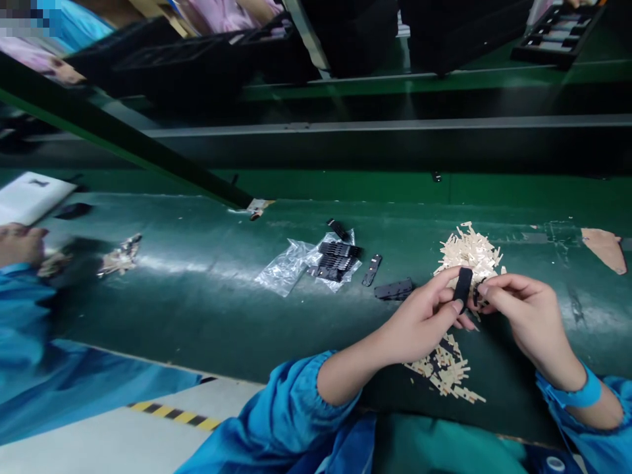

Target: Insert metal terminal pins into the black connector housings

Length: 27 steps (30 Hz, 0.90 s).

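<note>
Between thumb and fingers, my left hand [428, 315] grips a small black rectangular plastic part [463, 288], held upright. Close beside it, my right hand [530, 315] is closed in a pinch on a small dark piece [478, 293], too small to name. Behind both hands lies a heap of pale, flat cut pieces [469, 249]. A looser scatter of similar pale pieces [447, 370] is on the bench nearer my body. Left of my left hand are stacked long black plastic parts [394, 289] and a single one [372, 270].
A clear plastic bag [289, 266] lies beside a bundle of black parts [336, 260] on the green bench [212, 316]. A green post [148, 148] slants across the left. At far left, a co-worker's hand [20, 245] is by a white box [32, 196]. Brown paper [605, 249] lies right.
</note>
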Each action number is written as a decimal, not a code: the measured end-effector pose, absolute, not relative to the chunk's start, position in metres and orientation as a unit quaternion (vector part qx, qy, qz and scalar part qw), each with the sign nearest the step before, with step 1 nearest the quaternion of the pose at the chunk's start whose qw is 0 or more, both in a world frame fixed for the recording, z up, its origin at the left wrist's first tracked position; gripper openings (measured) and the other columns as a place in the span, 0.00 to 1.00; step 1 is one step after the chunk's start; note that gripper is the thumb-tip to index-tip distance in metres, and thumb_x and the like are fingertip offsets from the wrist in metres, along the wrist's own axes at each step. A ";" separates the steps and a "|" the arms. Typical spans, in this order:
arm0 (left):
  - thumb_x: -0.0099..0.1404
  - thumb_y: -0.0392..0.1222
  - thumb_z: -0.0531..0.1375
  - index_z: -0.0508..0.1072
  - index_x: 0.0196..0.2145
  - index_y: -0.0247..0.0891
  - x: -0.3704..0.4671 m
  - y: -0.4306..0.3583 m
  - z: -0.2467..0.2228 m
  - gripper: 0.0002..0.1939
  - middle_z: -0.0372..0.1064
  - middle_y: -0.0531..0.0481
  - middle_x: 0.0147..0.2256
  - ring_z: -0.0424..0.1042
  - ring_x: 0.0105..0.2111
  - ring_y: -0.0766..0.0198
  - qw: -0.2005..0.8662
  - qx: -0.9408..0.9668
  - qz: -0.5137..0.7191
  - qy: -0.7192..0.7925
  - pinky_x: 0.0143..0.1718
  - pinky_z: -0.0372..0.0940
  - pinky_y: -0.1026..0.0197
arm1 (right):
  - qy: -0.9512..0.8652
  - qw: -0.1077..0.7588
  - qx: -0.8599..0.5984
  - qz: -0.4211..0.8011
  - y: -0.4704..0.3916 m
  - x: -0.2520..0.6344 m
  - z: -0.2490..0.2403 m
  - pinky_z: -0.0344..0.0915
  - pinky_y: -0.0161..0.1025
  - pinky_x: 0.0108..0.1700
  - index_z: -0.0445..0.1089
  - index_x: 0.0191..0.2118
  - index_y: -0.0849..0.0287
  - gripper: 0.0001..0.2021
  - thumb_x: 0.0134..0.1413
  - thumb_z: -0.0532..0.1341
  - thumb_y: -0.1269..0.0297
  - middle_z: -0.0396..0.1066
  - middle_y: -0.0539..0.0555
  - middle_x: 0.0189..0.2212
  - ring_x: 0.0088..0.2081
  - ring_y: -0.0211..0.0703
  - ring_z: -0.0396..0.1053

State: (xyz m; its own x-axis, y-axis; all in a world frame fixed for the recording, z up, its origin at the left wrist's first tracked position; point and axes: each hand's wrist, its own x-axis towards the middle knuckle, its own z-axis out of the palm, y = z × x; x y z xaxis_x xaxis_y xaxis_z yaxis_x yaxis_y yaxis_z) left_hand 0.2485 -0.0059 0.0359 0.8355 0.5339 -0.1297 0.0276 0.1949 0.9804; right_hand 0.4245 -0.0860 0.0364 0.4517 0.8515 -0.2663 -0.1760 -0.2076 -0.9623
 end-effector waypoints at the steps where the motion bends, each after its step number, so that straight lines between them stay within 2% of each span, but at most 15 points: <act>1: 0.73 0.34 0.52 0.54 0.70 0.39 0.249 -0.007 0.036 0.29 0.74 0.47 0.38 0.80 0.37 0.62 0.741 0.609 0.169 0.229 0.41 0.74 0.59 | -0.266 0.571 -0.637 0.445 -0.086 0.424 0.038 0.73 0.31 0.28 0.82 0.27 0.56 0.02 0.45 0.73 0.65 0.80 0.53 0.24 0.23 0.39 0.76; 14: 0.74 0.34 0.52 0.53 0.72 0.38 0.250 -0.012 0.035 0.31 0.76 0.41 0.45 0.81 0.39 0.59 0.719 0.637 0.157 0.229 0.43 0.75 0.56 | -0.265 0.558 -0.665 0.420 -0.086 0.422 0.044 0.72 0.31 0.24 0.81 0.25 0.57 0.01 0.43 0.71 0.66 0.79 0.52 0.20 0.21 0.41 0.77; 27: 0.73 0.35 0.52 0.53 0.72 0.40 0.250 -0.013 0.037 0.31 0.77 0.42 0.44 0.81 0.39 0.59 0.711 0.647 0.159 0.226 0.42 0.75 0.57 | -0.270 0.552 -0.666 0.422 -0.085 0.421 0.046 0.71 0.32 0.23 0.80 0.26 0.58 0.03 0.45 0.71 0.65 0.79 0.53 0.20 0.21 0.42 0.77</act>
